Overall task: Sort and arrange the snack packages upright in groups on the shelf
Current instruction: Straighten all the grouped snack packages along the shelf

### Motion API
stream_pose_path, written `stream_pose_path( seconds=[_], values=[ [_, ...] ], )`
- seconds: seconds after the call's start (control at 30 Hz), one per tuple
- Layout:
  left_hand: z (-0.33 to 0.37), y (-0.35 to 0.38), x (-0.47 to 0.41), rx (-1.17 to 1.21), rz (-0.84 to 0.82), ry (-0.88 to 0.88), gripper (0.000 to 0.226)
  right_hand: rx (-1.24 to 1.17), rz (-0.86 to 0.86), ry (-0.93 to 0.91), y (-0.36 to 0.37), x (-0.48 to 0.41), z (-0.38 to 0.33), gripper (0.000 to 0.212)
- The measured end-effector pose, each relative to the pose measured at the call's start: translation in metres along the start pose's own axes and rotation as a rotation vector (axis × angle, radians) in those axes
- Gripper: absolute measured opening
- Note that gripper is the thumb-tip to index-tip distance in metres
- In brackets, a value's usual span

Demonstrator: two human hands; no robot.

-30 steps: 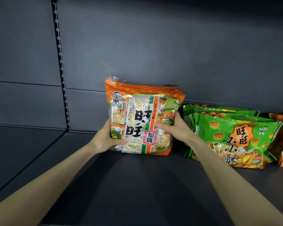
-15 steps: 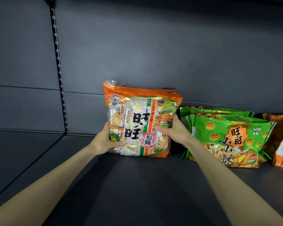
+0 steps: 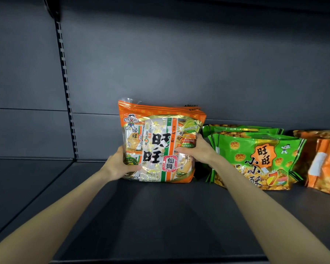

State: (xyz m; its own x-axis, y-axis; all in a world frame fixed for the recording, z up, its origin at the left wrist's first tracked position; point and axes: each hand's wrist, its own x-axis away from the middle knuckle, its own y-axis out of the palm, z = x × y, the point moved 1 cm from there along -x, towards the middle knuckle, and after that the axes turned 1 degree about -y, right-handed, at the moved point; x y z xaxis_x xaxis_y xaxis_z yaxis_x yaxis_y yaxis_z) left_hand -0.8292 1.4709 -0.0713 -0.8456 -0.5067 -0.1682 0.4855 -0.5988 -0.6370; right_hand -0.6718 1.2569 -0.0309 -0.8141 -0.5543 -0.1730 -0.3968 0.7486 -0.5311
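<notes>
An orange and white rice cracker bag [image 3: 160, 141] stands upright on the dark shelf [image 3: 160, 216], with more bags of the same kind stacked close behind it. My left hand [image 3: 120, 162] grips its lower left side. My right hand [image 3: 194, 151] holds its right edge, thumb on the front. To the right stands a group of green snack bags [image 3: 255, 159], leaning slightly. Further right, orange snack bags [image 3: 324, 164] reach the frame edge.
The grey back panel [image 3: 179, 63] rises behind the bags. A slotted upright rail [image 3: 66, 92] runs down the back at left. Left of the rail lies another shelf section [image 3: 23, 183]. The shelf's front edge [image 3: 160, 259] runs along the bottom.
Both hands keep hold of the orange and white bag. The bag has settled slightly lower and more upright against the back; the view has shifted a little.
</notes>
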Motion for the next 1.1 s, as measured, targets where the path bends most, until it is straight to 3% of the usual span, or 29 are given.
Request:
stream_pose_path(
  seconds=[0.3,0.53,0.67,0.83,1.1],
  values=[
    [0.003,-0.005,0.008,0.017,-0.015,-0.010,0.064,-0.022,0.004,0.016,0.005,0.008,-0.003,0.078],
    [0.005,-0.008,0.008,-0.049,-0.033,-0.011,0.061,-0.005,0.004,0.036,0.004,0.005,-0.006,0.084],
    [0.010,-0.012,0.010,-0.238,0.002,-0.018,0.057,0.083,0.047,0.064,0.001,0.011,-0.015,0.085],
    [0.026,-0.025,0.021,-0.616,0.169,0.004,0.022,0.247,0.096,0.018,-0.012,0.028,-0.034,0.085],
    [0.077,-0.035,0.043,-0.759,0.178,0.145,0.030,0.461,0.118,-0.144,-0.047,0.064,-0.065,0.052]
  ],
)
